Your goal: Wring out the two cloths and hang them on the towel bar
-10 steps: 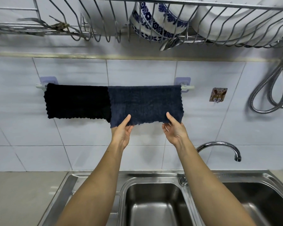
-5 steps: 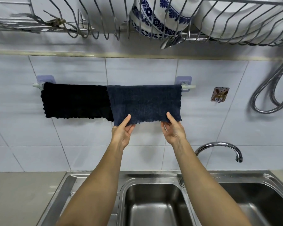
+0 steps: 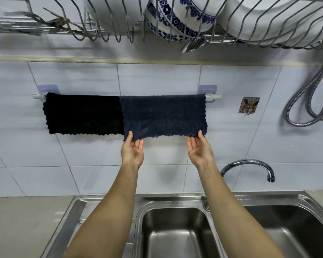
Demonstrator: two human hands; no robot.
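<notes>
Left hand (image 3: 132, 151) and right hand (image 3: 199, 150) pinching lower corners of navy cloth (image 3: 163, 115), draped over towel bar (image 3: 213, 96) beside black cloth (image 3: 83, 113).

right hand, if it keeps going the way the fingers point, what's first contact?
The right hand points up toward the wall; its fingertips already meet the hanging dark navy-blue textured cloth. Beyond that probably the white tiled wall; depth unclear.

Bare tile under the towel bar (image 3: 213, 97) leaves open room down to the sink (image 3: 177, 237). Overhead, the dish rack (image 3: 250, 37) hangs low. Faucet (image 3: 250, 165) juts out on the right, hose (image 3: 306, 101) loops far right.
</notes>
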